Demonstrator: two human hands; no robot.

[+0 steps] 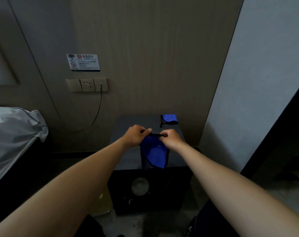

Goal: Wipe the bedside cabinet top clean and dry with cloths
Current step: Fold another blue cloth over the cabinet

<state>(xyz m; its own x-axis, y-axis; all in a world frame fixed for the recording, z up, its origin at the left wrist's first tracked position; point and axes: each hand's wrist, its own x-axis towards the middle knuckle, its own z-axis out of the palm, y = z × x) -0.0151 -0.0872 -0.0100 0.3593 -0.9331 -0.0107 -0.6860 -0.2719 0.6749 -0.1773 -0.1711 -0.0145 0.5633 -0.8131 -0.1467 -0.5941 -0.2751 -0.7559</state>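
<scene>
Dim wood-panelled wall backs the dark bedside cabinet, whose top sits low beside the bed. Above the cabinet's front half, the left hand and right hand each pinch the dark-trimmed top edge of a blue cloth, fingers curled closed on it, so the cloth hangs down from the fingers over the cabinet's front edge, probably being spread or folded for wiping. A second blue cloth lies bunched at the cabinet's back right corner, likely kept for the drying pass.
</scene>
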